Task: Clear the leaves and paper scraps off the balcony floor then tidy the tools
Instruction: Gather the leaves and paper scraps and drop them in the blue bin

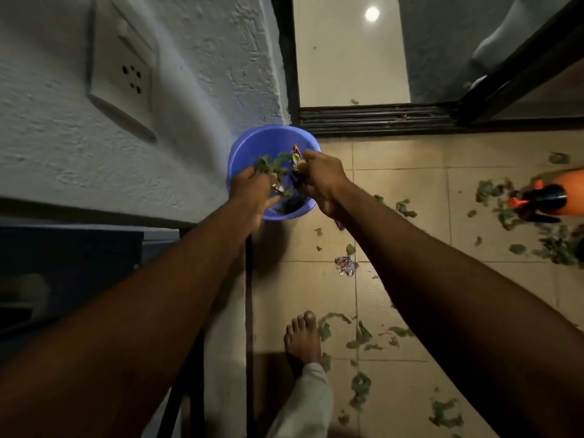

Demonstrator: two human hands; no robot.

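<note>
A blue plastic bucket (252, 142) stands on the tiled floor against the wall corner. Both my hands are over its mouth. My left hand (252, 188) grips a bunch of green leaves (268, 164) with a bit of wrapper. My right hand (319, 178) pinches colourful paper scraps (296, 154) at the bucket's right rim. Dark debris lies at the bucket's bottom. Green leaves (360, 335) lie scattered over the tiles, and a crumpled wrapper (346, 265) lies under my right forearm.
An orange and black spray bottle (550, 199) lies at the right edge among more leaves (556, 248). A sliding-door track (379, 118) runs behind the bucket. The textured wall with a socket plate (123, 74) is at left. My bare foot (301, 338) stands on the tiles.
</note>
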